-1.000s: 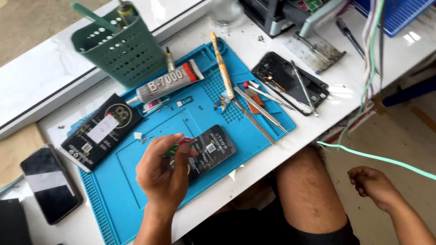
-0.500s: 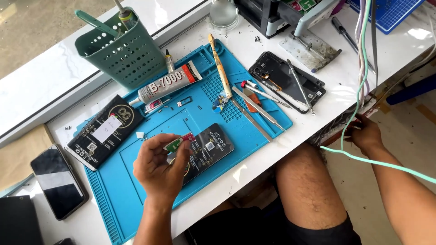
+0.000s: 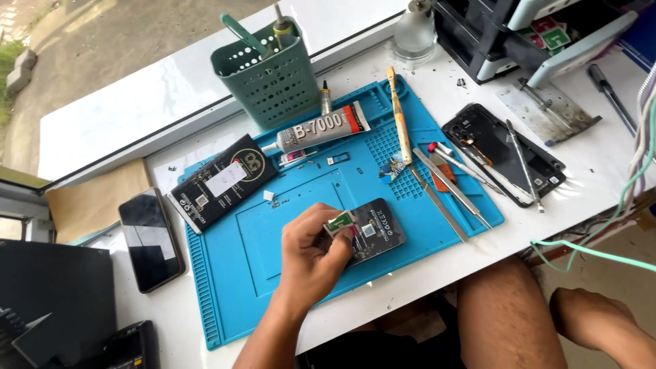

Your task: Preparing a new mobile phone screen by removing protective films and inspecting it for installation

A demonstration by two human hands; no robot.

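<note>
Left grip [image 3: 316,254] closed on green chip [image 3: 339,222]

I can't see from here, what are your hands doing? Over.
Left hand pinching small green part over opened phone. Right hand out of view. Tweezers lie nearby.

black box [image 3: 222,182] on mat, dark phone screen [image 3: 151,238] left.

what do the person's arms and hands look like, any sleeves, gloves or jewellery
Both are bare. The left hand has no glove, ring or watch, and the forearm behind it shows no sleeve down to the frame's edge. Of the right side only a bare stretch near the lower right corner shows; the right hand itself is out of view. Dark shorts are worn.
</note>
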